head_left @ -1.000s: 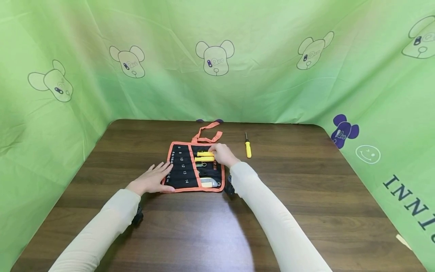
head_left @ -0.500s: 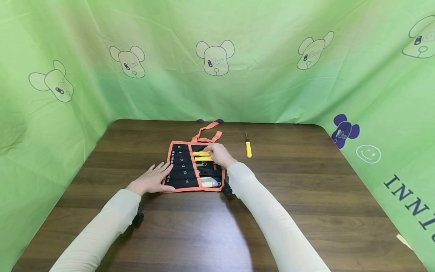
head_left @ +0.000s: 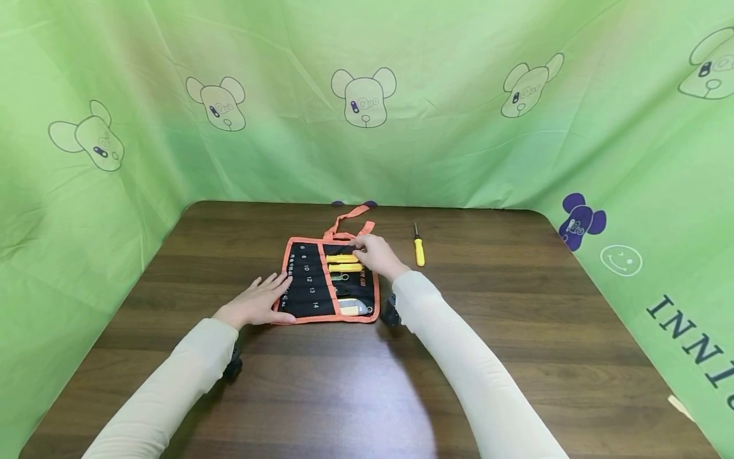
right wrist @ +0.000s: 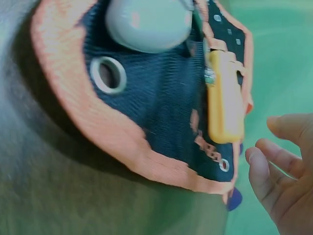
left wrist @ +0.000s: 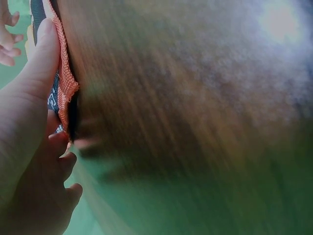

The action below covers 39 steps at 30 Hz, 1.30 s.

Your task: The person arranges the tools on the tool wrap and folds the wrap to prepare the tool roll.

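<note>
A black tool roll [head_left: 304, 299] with orange edging lies unrolled on the table. My left hand [head_left: 258, 305] rests on its left edge, fingers spread and straight, thumb along the near corner. In the right part, two yellow-handled tools [head_left: 345, 268] sit side by side in the pockets, their lower ends hidden. A small wrench [head_left: 341, 278] and a grey and yellow utility knife [head_left: 352, 307] are tucked nearer me. My right hand [head_left: 380, 255] is just beside the yellow handles. In the right wrist view its fingertips [right wrist: 259, 164] hold nothing and stand apart from the yellow handle [right wrist: 227, 98].
A yellow-handled screwdriver [head_left: 419, 248] lies on the wooden table [head_left: 487, 306] to the right of the roll, tip pointing away. Orange tie straps [head_left: 346, 223] stretch out behind the roll. A green printed cloth [head_left: 430, 159] hangs around the table's back and sides.
My right hand moved left, pushing the far yellow-handled tool deeper into its pocket, then let go and drew slightly back to the right. The left hand has stayed in place.
</note>
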Each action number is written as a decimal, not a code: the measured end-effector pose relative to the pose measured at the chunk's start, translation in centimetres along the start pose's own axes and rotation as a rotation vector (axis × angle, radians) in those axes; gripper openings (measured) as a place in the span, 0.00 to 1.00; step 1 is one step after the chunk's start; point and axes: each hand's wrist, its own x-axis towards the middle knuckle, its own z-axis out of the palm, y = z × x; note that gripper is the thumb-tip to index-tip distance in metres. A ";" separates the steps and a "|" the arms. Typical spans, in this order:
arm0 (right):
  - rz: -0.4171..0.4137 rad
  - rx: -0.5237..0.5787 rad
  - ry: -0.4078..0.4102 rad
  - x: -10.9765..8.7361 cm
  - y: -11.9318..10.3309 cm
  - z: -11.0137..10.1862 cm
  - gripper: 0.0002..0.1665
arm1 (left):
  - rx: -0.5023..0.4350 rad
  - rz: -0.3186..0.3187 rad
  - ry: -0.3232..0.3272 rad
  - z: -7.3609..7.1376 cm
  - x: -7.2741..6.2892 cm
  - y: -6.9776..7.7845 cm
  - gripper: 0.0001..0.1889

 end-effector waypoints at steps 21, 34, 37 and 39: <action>0.061 0.151 0.245 -2.6 3.0 -4.6 0.24 | 0.006 -0.002 -0.007 -0.1 0.2 0.2 0.51; 0.135 0.205 0.307 -4.7 7.0 -5.5 0.26 | 0.008 -0.007 -0.006 0.0 0.0 0.2 0.50; 0.150 0.194 0.318 -5.0 7.8 -5.5 0.26 | 0.008 -0.004 -0.002 0.0 0.1 0.1 0.50; 0.164 0.202 0.317 -5.2 8.3 -5.5 0.27 | 0.007 -0.006 -0.003 0.0 0.0 0.1 0.50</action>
